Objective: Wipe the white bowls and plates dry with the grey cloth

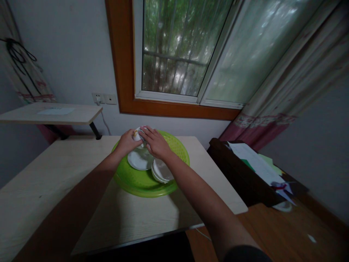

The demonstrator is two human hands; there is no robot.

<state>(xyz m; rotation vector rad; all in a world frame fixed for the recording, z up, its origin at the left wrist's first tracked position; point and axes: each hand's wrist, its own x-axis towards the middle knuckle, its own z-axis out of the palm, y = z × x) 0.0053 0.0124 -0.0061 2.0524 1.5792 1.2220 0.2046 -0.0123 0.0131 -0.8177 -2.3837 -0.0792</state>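
head view: both bare hands meet over the far side of a round green basket (147, 192), which sits on a pale table (65, 174). between them is a small white dish (137, 135) with a coloured pattern; the fingers cover so much of it that i cannot tell whether it is a cup or a bowl. the left hand (127, 142) is curled around its near left side, thumb and fingers drawn in on it, while the right hand (155, 144) lies across its other side with fingers bent over it. whether the dish rests on anything beneath is hidden. a white plate (139, 160) lies in the basket just below the hands, and a stack of white bowls (161, 171) stands beside it, partly behind the right forearm. the dish looks like glazed ceramic, so i would judge it light, stiff and unyielding, smooth enough to slip if damp, and apt to chip if knocked against the plate or the bowls. a firm but gentle hold on opposite sides of its wall should suit best, with fingers spread, rather than a pinch at the thin rim alone.
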